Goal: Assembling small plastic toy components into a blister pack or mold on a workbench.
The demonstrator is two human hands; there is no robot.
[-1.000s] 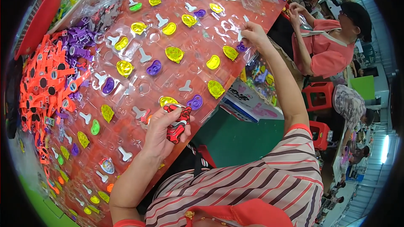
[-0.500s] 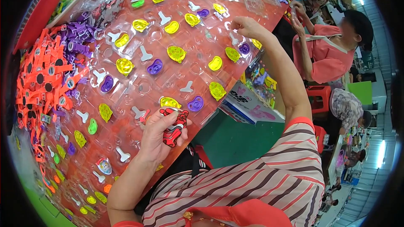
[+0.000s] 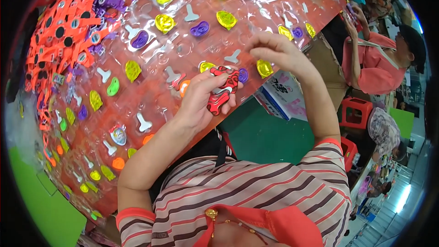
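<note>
Left grip (image 3: 201, 99) pinches a bunch of red-and-black pieces (image 3: 222, 92) at the near edge of the surface (image 3: 292, 9) (likely light, smooth and fairly stiff, best held by their rims), while the right hand (image 3: 280, 54) hovers, loosely curled, apparently empty.

Low clear trays (image 3: 153, 66) cover most of the worktop (image 3: 322, 7), leaving open air above them between the left hand (image 3: 208, 96) and the orange straps (image 3: 66, 32), whose heap blocks the left side. The left hand and its red-and-black pieces (image 3: 222, 91) screen the near edge; the right hand (image 3: 276, 52) overhangs trays farther right. A printed box (image 3: 286, 93) crowds the edge below.
</note>
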